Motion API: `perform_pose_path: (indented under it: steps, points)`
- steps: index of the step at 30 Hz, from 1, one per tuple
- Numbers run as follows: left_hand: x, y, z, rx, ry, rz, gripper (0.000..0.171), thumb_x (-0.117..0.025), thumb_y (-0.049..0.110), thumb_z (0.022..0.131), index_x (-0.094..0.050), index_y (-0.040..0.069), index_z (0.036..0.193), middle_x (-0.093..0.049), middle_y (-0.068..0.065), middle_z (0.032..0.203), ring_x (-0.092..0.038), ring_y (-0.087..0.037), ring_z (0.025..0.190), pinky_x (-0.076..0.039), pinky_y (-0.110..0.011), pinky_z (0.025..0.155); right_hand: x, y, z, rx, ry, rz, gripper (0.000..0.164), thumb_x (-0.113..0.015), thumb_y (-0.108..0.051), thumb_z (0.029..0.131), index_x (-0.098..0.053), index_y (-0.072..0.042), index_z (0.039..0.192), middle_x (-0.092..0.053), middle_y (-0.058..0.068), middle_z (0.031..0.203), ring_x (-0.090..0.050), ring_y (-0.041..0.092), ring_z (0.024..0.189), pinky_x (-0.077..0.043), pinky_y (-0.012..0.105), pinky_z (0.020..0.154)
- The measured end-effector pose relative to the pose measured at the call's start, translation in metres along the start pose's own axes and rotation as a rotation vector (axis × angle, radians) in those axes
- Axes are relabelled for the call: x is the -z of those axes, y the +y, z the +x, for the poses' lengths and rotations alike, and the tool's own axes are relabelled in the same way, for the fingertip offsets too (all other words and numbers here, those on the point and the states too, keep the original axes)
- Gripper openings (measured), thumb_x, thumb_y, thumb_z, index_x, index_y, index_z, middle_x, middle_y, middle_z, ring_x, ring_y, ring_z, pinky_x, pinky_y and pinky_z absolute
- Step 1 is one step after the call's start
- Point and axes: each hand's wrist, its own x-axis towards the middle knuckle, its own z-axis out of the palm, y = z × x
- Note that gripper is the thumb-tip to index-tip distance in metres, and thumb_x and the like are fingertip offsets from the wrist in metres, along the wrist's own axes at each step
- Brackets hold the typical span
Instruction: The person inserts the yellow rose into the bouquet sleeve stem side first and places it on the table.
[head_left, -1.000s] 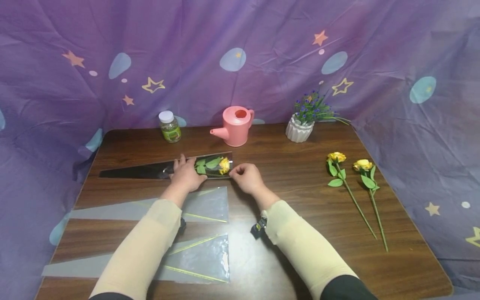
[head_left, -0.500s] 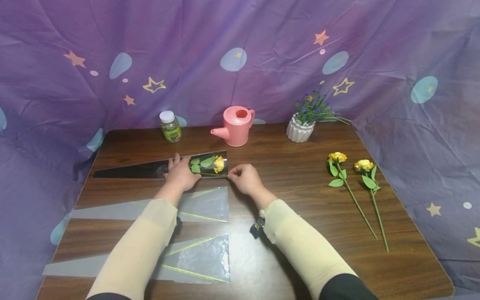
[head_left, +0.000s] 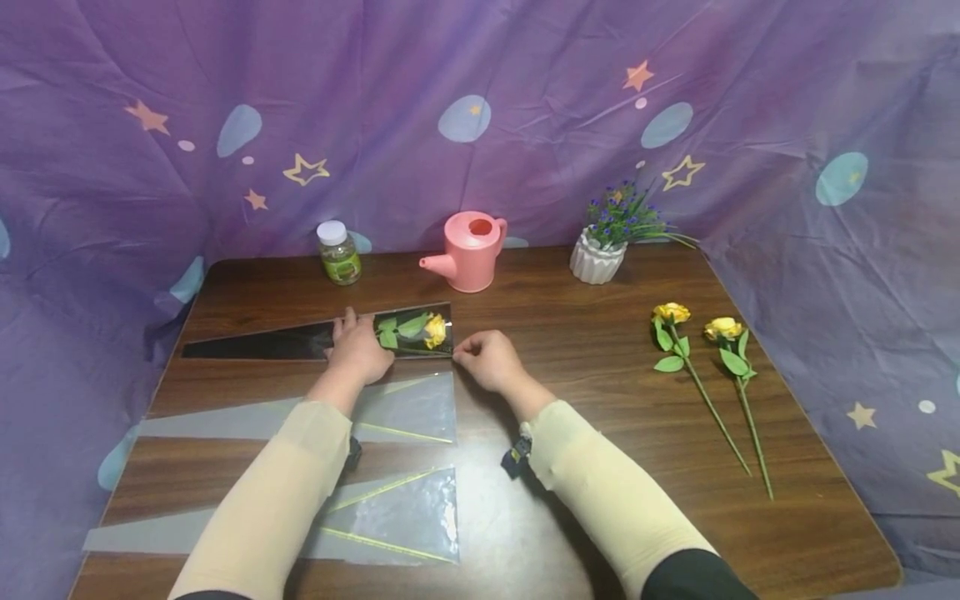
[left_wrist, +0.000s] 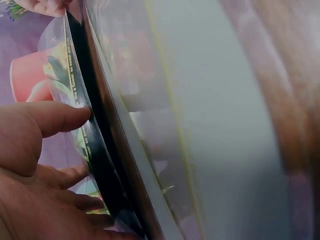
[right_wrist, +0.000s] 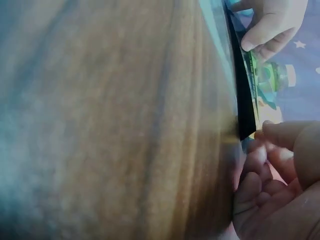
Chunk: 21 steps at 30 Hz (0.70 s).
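A black-backed clear flower sleeve [head_left: 255, 339] lies across the far left of the table with a yellow rose [head_left: 434, 331] inside it, its bloom near the wide right end. My left hand [head_left: 357, 348] rests on the sleeve's middle, fingers spread across it and covering the rose's stem. In the left wrist view, the thumb [left_wrist: 70, 117] lies along the black edge. At the sleeve's near right corner, my right hand [head_left: 491, 360] pinches the edge between thumb and fingertips. The right wrist view shows this pinch at the black corner [right_wrist: 246, 127].
Two clear sleeves with yellow lines, one nearer [head_left: 390, 517] and one farther [head_left: 412, 408], lie under the left arm. Two yellow roses [head_left: 671, 313] [head_left: 723, 328] lie at right. Behind stand a lidded jar [head_left: 341, 257], a pink watering can [head_left: 470, 254] and a white flowerpot [head_left: 597, 257].
The sleeve with the rose has slid left along the table, and my left hand has moved left with it. My right hand has shifted slightly left, staying at the corner.
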Motion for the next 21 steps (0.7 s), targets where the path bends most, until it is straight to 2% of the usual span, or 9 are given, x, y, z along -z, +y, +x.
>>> perform_pose_path:
  steps: [4, 7, 10, 14, 17, 21]
  points:
    - [0.001, 0.003, -0.009, -0.035, 0.038, -0.035, 0.082, -0.068, 0.021, 0.095, -0.028, -0.006, 0.161, 0.0, -0.033, 0.172, 0.001, -0.052, 0.158, -0.012, -0.079, 0.118, 0.005, 0.002, -0.005, 0.009, -0.002, 0.101, 0.013, -0.075, -0.007, 0.095, -0.077, 0.004, 0.101, -0.072, 0.004, 0.075, -0.064, 0.012, 0.064, -0.053, 0.027, 0.063]
    - [0.002, 0.007, -0.025, -0.095, 0.058, -0.048, 0.08, -0.072, 0.025, 0.096, -0.034, -0.006, 0.159, -0.013, -0.033, 0.17, -0.012, -0.053, 0.156, -0.018, -0.075, 0.119, 0.011, 0.0, -0.013, 0.025, -0.022, 0.151, 0.018, -0.075, -0.006, 0.095, -0.074, 0.007, 0.108, -0.069, 0.004, 0.072, -0.062, 0.011, 0.057, -0.05, 0.024, 0.054]
    - [-0.001, 0.012, -0.045, -0.152, 0.037, -0.01, 0.076, -0.077, 0.029, 0.094, -0.045, -0.003, 0.155, -0.035, -0.031, 0.163, -0.033, -0.053, 0.148, -0.03, -0.07, 0.117, 0.016, -0.003, -0.024, 0.045, -0.093, 0.151, 0.023, -0.077, -0.006, 0.093, -0.072, 0.008, 0.111, -0.069, 0.005, 0.072, -0.063, 0.012, 0.057, -0.051, 0.026, 0.055]
    - [-0.011, 0.018, -0.066, -0.203, -0.045, 0.1, 0.072, -0.085, 0.03, 0.085, -0.059, 0.007, 0.148, -0.058, -0.024, 0.145, -0.053, -0.049, 0.131, -0.043, -0.065, 0.108, 0.013, -0.003, -0.036, 0.055, -0.238, 0.115, 0.036, -0.085, -0.01, 0.088, -0.072, 0.009, 0.116, -0.069, 0.001, 0.073, -0.061, 0.009, 0.061, -0.054, 0.026, 0.063]
    - [-0.021, 0.021, -0.074, -0.247, -0.095, 0.187, 0.08, -0.093, 0.034, 0.075, -0.063, 0.01, 0.144, -0.062, -0.021, 0.135, -0.057, -0.045, 0.122, -0.05, -0.061, 0.1, 0.009, -0.004, -0.042, 0.071, -0.298, 0.051, 0.048, -0.09, -0.014, 0.082, -0.071, 0.009, 0.12, -0.068, -0.002, 0.075, -0.059, 0.007, 0.064, -0.054, 0.026, 0.067]
    - [-0.033, 0.023, -0.077, -0.277, -0.105, 0.284, 0.092, -0.1, 0.041, 0.065, -0.063, 0.009, 0.144, -0.059, -0.02, 0.128, -0.056, -0.041, 0.114, -0.055, -0.055, 0.089, 0.004, -0.007, -0.046, 0.105, -0.295, -0.069, 0.055, -0.094, -0.015, 0.077, -0.07, 0.008, 0.12, -0.063, -0.005, 0.076, -0.056, 0.006, 0.067, -0.052, 0.026, 0.069]
